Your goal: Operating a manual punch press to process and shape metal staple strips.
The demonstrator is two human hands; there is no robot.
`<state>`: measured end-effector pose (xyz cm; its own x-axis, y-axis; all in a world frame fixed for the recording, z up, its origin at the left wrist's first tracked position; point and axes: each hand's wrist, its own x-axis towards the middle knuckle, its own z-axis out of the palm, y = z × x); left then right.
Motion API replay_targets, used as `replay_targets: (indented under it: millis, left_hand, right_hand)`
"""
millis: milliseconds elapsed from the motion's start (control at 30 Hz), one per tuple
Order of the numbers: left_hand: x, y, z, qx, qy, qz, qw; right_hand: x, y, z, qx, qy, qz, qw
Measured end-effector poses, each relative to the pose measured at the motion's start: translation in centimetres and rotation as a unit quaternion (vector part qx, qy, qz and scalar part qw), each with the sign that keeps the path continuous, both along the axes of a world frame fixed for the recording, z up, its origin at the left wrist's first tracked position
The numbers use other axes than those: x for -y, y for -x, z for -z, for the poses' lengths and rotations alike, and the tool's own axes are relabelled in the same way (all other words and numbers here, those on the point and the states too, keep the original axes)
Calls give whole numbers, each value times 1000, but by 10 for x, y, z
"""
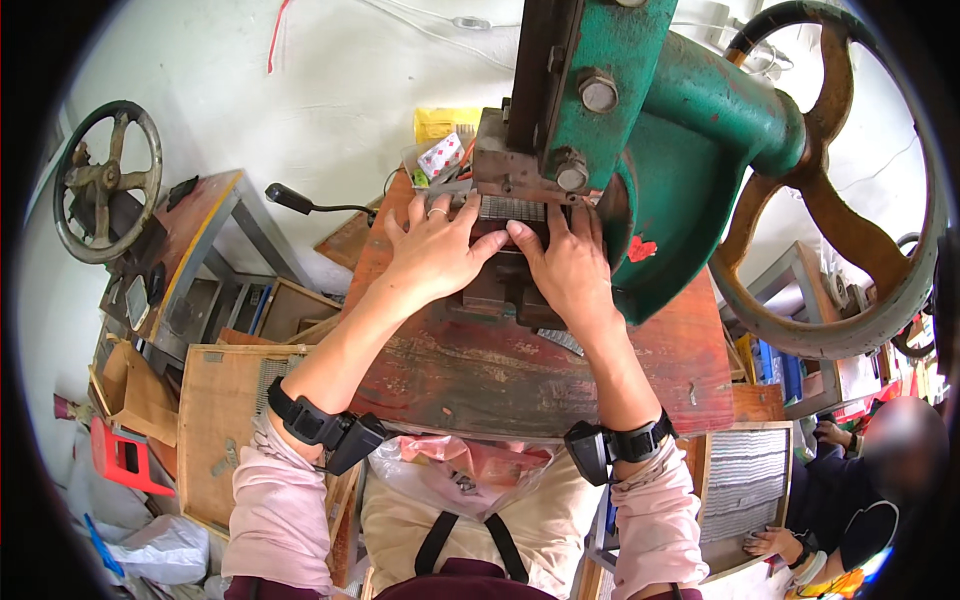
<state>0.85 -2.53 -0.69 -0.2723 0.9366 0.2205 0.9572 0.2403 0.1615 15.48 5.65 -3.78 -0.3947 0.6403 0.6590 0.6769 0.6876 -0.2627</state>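
Note:
A small gridded metal strip lies at the die of a green press, beneath its ram. My left hand is at the strip's left side, fingers stretched and spread, with a ring on one finger. My right hand reaches to the strip's right end, its fingers extended beside the die. Both thumbs point inward and nearly meet at the near edge of the die block. Contact between the fingertips and the strip is partly hidden. Another gridded piece lies on the table below my right hand.
The press's large handwheel stands at right above the worn red table. A wooden tray is at left, and a tray of grey strips at right, near a co-worker's hand. A plastic bag covers my lap.

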Motion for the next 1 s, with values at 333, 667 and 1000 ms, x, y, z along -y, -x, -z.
replay_targets:
  millis: [333, 667, 1000]
  left_hand:
    - [-2, 8, -11, 8, 56, 2, 998]
    - [-2, 10, -10, 27, 44, 9, 999]
    - [0, 1, 22, 63, -159, -69, 983]
  right_hand:
    - [-4, -2, -3, -19, 14, -37, 999]
    - [-9, -7, -3, -45, 47, -56, 996]
    - [26, -52, -30, -24, 39, -110, 993]
